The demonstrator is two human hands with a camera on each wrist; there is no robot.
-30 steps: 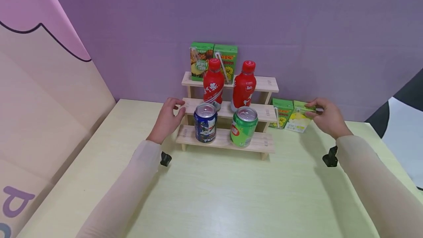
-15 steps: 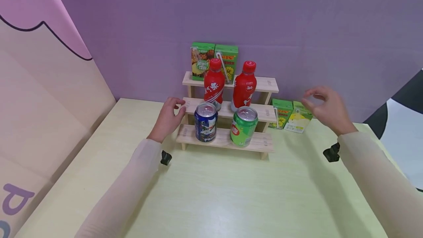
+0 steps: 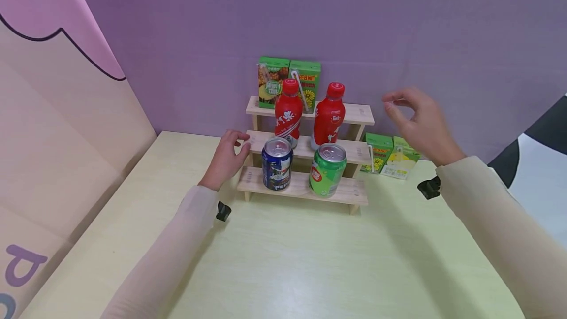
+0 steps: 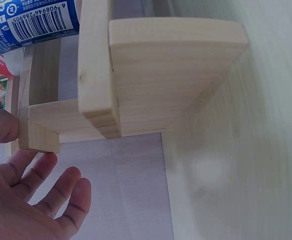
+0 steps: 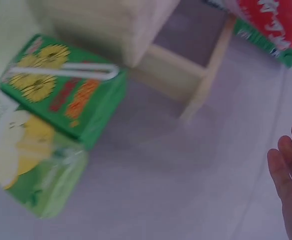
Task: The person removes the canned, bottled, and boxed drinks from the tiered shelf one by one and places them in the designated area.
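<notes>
My left hand (image 3: 226,159) holds the left end of the middle step of a three-tier wooden stand (image 3: 354,149); in the left wrist view the thumb and fingers lie around the board's end. My right hand (image 3: 421,122) is raised in the air right of the stand, thumb and index tips close together with nothing between them. Below it two juice boxes stand on the table: a green one (image 5: 61,90) with a white straw, and a yellow-green one (image 3: 400,159). Bottom step: a blue Pepsi can (image 3: 277,166) and a green can (image 3: 328,171). Two red bottles (image 3: 329,117) stand mid-tier.
Two more green juice boxes (image 3: 273,82) stand side by side on the left of the top step. A purple backdrop (image 3: 177,63) rises behind the stand. The pale table (image 3: 274,260) extends in front, with a beige panel (image 3: 57,137) along its left side.
My right hand has let go of the yellow-green juice box, risen and moved left toward the stand. The left hand stays at the middle step.
</notes>
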